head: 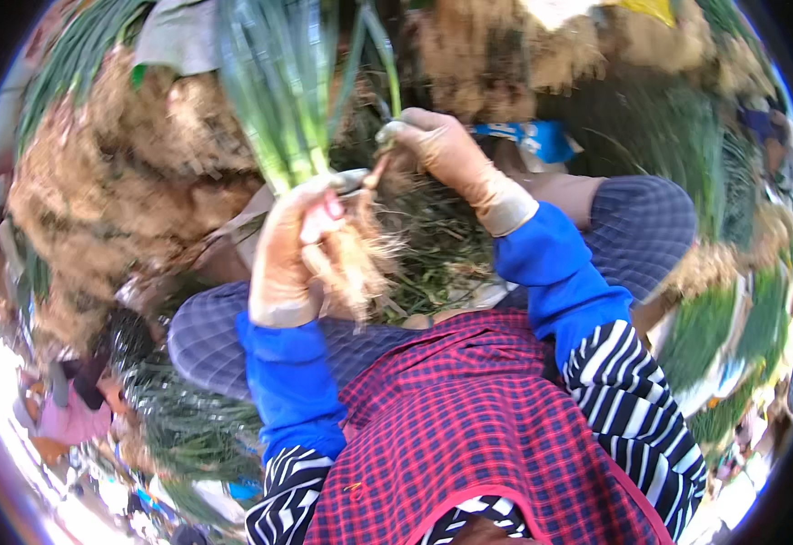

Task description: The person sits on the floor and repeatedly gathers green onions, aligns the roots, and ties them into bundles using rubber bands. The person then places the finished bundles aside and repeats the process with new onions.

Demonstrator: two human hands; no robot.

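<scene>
My left hand (287, 238), in a stained glove with a blue cuff, is closed around a bunch of spring onions (287, 116). Their green leaves rise away from me, and the pale bulbs and stringy roots (355, 266) hang below my fingers. In my right hand (444, 153), also gloved, the thumb and fingers pinch a single spring onion stalk (390, 65). Its brownish lower end (376, 170) points down beside the bunch. Both hands are raised above my lap, a short way apart. Motion blur softens the leaves.
Heaped spring onions with tangled roots (124, 184) lie at the left, more roots (478, 61) at the far side. Leaf scraps (437, 266) cover the ground between my knees. Bundled green leaves (700, 327) lie at right. Another person in pink (73, 412) is at the lower left.
</scene>
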